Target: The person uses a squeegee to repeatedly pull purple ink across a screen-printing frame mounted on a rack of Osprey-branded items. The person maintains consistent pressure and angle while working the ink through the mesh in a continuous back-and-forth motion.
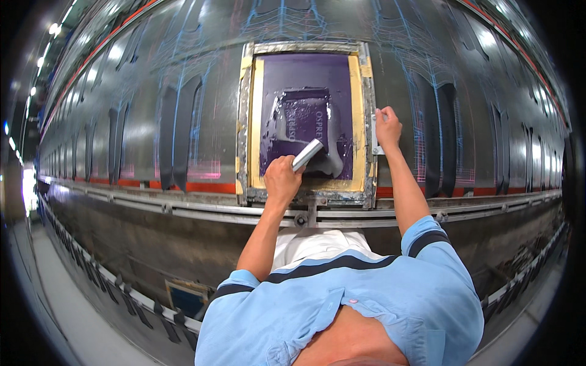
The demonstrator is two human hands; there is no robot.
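Left hand (282, 179): grip clamped on the squeegee handle (307, 154), at the frame's 6 o'clock.
Right hand (387, 127): grip closed on the screen frame (367, 91) at its 3 o'clock edge.
Technique: probably an even, steady pull with the frame pinned flat.
Screen (305, 79): purple mesh, yellow tape border, pale ink smeared mid-panel.
Tabletop (152, 122): long, grey, dark garment pieces at 9 and 3 o'clock.

Purple screen (305, 79) in a yellow-taped grey frame (366, 122) — silver squeegee handle (307, 154); dark fabric pieces (180, 131) on the grey tabletop (140, 73) — red-edged.
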